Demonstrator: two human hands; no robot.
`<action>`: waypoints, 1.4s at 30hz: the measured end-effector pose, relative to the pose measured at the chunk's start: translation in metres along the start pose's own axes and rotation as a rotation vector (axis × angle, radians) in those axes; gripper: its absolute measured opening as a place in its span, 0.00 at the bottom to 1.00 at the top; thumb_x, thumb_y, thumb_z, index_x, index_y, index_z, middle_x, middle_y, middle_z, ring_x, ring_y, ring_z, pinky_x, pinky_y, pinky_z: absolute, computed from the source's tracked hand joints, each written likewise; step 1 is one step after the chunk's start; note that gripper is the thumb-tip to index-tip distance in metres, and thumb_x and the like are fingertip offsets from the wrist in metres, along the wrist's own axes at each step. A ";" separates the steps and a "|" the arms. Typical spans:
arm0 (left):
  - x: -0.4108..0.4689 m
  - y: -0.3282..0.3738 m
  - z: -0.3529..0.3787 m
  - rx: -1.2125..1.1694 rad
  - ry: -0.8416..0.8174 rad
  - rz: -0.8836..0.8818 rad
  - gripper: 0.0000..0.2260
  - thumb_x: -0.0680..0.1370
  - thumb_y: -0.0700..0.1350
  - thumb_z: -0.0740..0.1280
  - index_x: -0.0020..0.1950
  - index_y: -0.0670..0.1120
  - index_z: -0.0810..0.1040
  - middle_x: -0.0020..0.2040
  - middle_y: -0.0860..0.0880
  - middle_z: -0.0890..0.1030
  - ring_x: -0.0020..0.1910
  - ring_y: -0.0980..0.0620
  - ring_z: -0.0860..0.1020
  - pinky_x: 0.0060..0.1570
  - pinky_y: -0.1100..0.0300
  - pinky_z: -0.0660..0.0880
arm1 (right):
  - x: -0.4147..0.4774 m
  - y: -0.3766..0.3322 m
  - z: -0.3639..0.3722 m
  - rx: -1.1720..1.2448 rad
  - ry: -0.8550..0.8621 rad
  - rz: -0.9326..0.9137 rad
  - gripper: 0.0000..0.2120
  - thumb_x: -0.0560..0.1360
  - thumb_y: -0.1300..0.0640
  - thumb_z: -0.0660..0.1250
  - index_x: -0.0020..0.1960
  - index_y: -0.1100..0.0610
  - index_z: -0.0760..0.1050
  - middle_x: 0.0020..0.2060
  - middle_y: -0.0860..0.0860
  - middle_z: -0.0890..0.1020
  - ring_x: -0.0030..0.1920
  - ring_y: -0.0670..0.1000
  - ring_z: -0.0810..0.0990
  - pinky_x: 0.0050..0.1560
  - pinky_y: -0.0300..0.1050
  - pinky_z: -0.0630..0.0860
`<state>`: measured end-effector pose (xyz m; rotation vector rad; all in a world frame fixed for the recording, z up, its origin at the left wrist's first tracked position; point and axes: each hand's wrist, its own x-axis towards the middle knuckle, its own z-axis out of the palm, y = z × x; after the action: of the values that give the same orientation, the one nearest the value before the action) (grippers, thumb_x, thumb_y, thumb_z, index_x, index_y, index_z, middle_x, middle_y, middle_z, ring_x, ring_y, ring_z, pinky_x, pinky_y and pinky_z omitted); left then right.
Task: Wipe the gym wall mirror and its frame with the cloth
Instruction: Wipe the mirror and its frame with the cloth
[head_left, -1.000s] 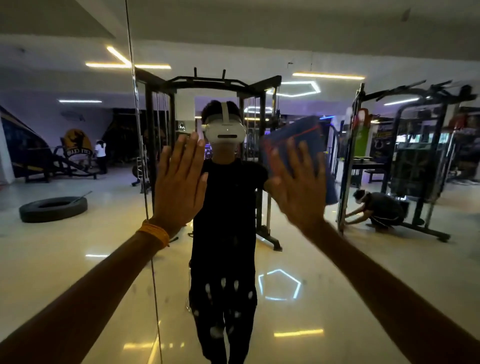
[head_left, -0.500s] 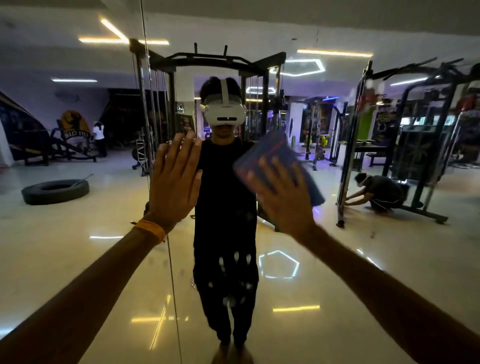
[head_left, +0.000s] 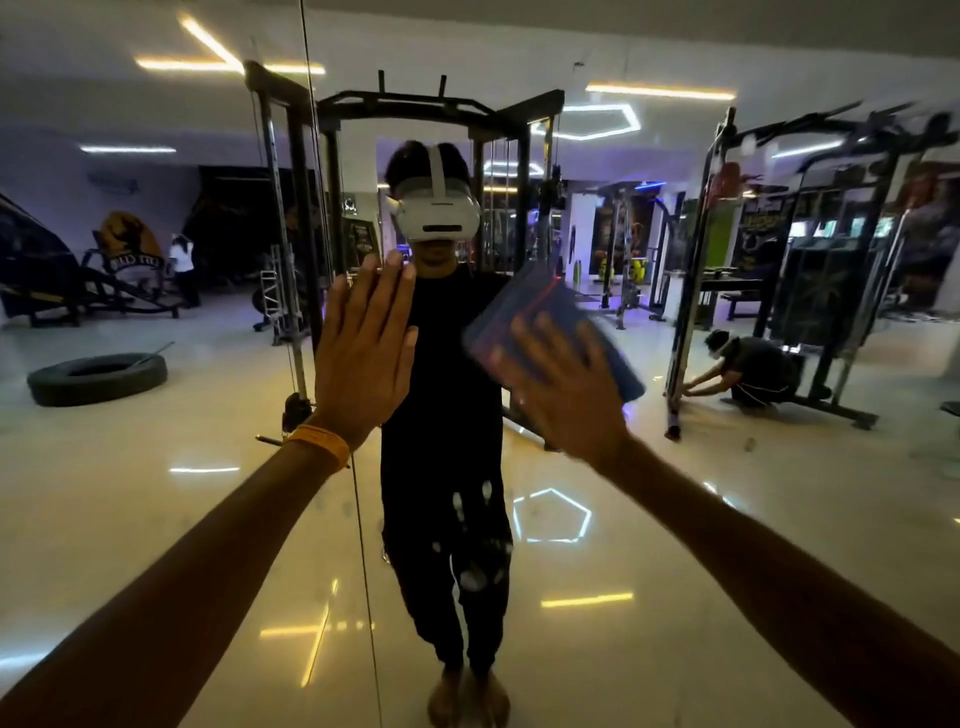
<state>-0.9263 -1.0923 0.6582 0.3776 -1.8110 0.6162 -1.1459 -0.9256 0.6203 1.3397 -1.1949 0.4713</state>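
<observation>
Up close at a gym wall mirror (head_left: 727, 519), a person stretches both bare arms forward to the glass, the two hands well apart. The left hand (head_left: 363, 353) is flat and open, fingers straight and close together and pointing to 12 o'clock, its palm towards the mirror just right of the thin vertical seam (head_left: 363, 545) between two panels; an orange wristband (head_left: 319, 447) circles that wrist. The right hand (head_left: 566, 395), blurred, lies spread with straight fingers over a folded blue cloth (head_left: 540, 306), pressing it to the glass at about 1 o'clock from the centre of the view, in front of the reflected shoulder. The cloth shows beyond the fingertips towards 11 o'clock and past the hand's edge towards 3 o'clock; a reddish line crosses its upper part. The mirror returns the person's own reflection, in dark clothes and a white headset (head_left: 439, 213), standing barefoot on a glossy pale floor. Reflected behind is a black cable machine (head_left: 441, 104). A large tyre (head_left: 98, 376) lies on the floor at 9 o'clock, and a second person (head_left: 753, 369) crouches low beside another rack at 3 o'clock. A hexagonal light (head_left: 553, 514) glows off the floor at 5 o'clock, just right of the reflected legs.
</observation>
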 end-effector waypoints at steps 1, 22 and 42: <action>0.000 -0.001 -0.001 0.004 -0.006 0.004 0.26 0.87 0.50 0.50 0.84 0.40 0.55 0.84 0.39 0.56 0.83 0.41 0.52 0.81 0.39 0.50 | -0.028 -0.017 0.003 0.005 -0.081 -0.121 0.23 0.85 0.49 0.59 0.80 0.48 0.64 0.80 0.53 0.63 0.81 0.57 0.58 0.81 0.60 0.46; 0.102 0.023 -0.013 -0.087 0.087 -0.040 0.28 0.86 0.48 0.54 0.84 0.39 0.53 0.84 0.39 0.53 0.84 0.39 0.49 0.82 0.43 0.42 | 0.044 0.118 -0.038 -0.076 -0.034 -0.009 0.25 0.87 0.44 0.52 0.81 0.51 0.64 0.80 0.57 0.63 0.81 0.59 0.59 0.80 0.65 0.53; 0.164 0.077 0.012 0.049 0.068 -0.115 0.31 0.84 0.52 0.50 0.84 0.40 0.51 0.85 0.40 0.50 0.84 0.39 0.48 0.81 0.37 0.46 | 0.075 0.178 -0.047 -0.028 0.072 0.345 0.26 0.87 0.44 0.46 0.83 0.50 0.56 0.82 0.55 0.58 0.83 0.57 0.52 0.81 0.61 0.46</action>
<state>-1.0298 -1.0292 0.7937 0.4842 -1.6991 0.5869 -1.2479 -0.8652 0.7797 1.0859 -1.3731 0.7386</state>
